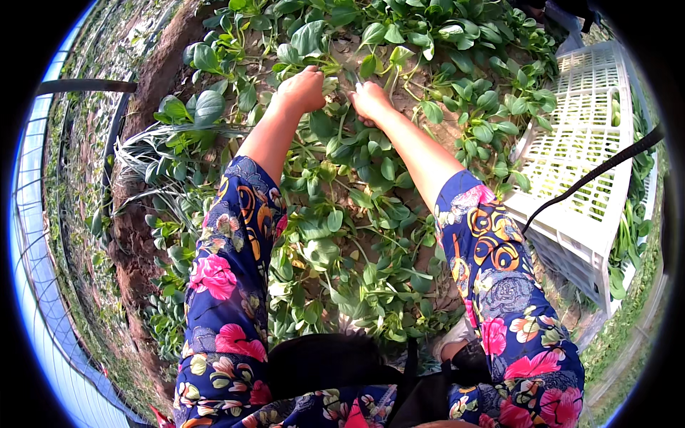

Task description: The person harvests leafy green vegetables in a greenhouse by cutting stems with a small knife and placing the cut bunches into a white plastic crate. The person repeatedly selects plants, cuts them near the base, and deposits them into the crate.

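My left hand (302,90) is closed around the base of a leafy green plant (330,85), which looks like bok choy; its pale stem end shows beside my fingers. Just to the right, my right hand (373,101) is curled shut, with a thin shiny tip (357,79) poking out above it, apparently a small blade. Its handle is hidden in my fist. The two hands are close together but apart, low over the bed. Below them lie broad dark leaves (369,155), and more leafy greens (460,32) grow beyond.
A white slatted plastic crate (567,214) stands at the right, with greens (626,235) behind its lattice. Dry grassy leaves (139,150) and a bare soil ridge (134,257) lie left. A black cord (588,176) crosses in front of the crate. Plastic sheeting (32,230) borders the far left.
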### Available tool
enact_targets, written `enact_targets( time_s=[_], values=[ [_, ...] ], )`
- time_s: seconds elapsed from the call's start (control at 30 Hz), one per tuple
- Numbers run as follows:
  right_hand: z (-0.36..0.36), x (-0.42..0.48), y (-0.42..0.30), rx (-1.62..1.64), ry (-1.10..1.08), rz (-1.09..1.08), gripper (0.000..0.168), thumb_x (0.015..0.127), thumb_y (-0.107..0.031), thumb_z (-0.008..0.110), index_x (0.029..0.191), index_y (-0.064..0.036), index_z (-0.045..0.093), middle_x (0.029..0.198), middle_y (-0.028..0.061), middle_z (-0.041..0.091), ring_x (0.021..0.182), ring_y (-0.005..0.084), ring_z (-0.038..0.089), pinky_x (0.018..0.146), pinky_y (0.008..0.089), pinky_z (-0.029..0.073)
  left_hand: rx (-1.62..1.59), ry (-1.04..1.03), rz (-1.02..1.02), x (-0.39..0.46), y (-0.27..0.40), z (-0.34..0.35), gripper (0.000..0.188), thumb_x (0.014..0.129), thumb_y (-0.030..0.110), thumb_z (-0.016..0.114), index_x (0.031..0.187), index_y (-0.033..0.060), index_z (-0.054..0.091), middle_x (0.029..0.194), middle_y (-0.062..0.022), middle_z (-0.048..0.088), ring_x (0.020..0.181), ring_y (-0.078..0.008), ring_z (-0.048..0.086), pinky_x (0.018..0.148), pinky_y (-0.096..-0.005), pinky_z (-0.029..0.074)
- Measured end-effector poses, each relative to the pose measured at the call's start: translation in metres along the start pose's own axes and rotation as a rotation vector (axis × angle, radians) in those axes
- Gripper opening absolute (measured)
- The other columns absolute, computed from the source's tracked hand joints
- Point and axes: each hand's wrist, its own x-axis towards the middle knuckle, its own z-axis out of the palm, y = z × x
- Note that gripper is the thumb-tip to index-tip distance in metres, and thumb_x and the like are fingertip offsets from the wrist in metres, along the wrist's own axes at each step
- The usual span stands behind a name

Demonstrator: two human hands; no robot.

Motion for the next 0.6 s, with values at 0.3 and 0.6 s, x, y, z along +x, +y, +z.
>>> enact_targets(
  time_s=[0.3, 0.6],
  values=[
    [0.004, 0.022, 0.013, -0.435, -0.026, -0.115, 0.034, 0.087, -0.029, 0.058, 0.097, 0.003, 0.061, 0.083, 0.0195, 0.066, 0.074, 0.0322, 0.066, 0.07, 0.0381, 0.052, -0.146, 0.06, -0.029, -0.019, 0.0, 0.02, 0.066, 0.069, 0.023, 0.067, 0.13, 0.0076, 0.046, 0.137, -0.012, 0.041, 0.118, -0.028, 0.049, 0.097, -0.0367, 0.044],
    [-0.029, -0.052, 0.008, 1.13, -0.098, -0.144, 0.041, 0.086, -0.04, 0.062, 0.098, -0.003, 0.05, 0.072, 0.0057, 0.057, 0.04, 0.0093, 0.048, 0.029, 0.0218, 0.033, -0.079, 0.32, 0.253, -0.1, 0.035, 0.014, 0.082, 0.066, 0.016, 0.07, 0.14, 0.0154, 0.034, 0.143, -0.0041, 0.035, 0.118, -0.0231, 0.049, 0.095, -0.0387, 0.041]
  ],
)
